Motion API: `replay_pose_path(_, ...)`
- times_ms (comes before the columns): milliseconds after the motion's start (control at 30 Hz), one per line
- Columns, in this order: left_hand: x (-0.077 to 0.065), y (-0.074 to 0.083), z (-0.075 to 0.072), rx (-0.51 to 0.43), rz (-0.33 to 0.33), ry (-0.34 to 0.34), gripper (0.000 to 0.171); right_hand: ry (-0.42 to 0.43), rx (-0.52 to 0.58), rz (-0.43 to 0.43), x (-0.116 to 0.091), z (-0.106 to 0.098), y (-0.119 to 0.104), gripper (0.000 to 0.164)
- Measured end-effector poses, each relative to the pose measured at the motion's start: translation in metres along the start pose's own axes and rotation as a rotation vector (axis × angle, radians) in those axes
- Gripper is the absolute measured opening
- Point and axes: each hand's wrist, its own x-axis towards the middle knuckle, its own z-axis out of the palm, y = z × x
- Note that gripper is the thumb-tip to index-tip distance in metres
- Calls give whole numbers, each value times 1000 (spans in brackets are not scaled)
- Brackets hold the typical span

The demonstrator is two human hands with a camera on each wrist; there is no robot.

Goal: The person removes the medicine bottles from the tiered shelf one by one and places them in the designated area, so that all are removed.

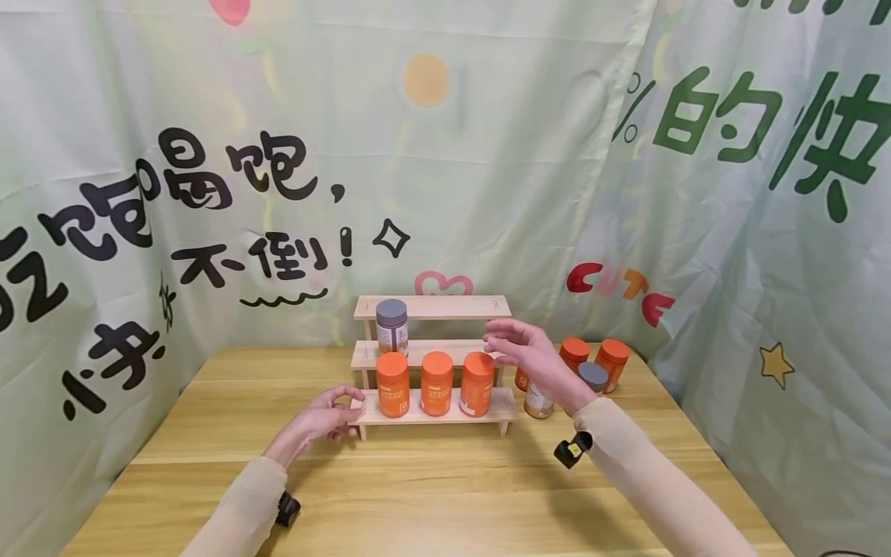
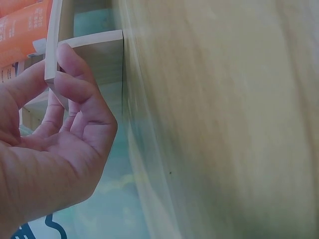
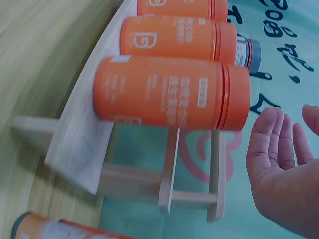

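My left hand pinches the left end of the lowest board of a three-step wooden display rack; in the left wrist view the thumb and curled fingers lie on either side of the board. Three orange jars stand upright in a row on that step: a left jar, a middle jar and a right jar. On the middle step stands a grey-lidded jar. Behind and right of the right jar hovers my right hand, fingers fairly straight, holding nothing, apart from the jar in the right wrist view.
Right of the rack, several more jars crowd the table, among them an orange-lidded jar and one with a grey lid; my right forearm partly covers this group. A printed cloth hangs behind the wooden table and along its sides.
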Motion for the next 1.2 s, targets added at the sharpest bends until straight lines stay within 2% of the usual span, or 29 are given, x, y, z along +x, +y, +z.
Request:
replay_pose_path(300,-1,2,0,10,0,0,32,-9,80,51,14,25,-8,40)
replay_pose_path(600,0,0,-1,-7,17,-19,35,17,196,81,28,44,-11,38)
replay_pose_path(1200,1,-2,-1,0,12,-5,34,-20,157,136,53,82,-18,49)
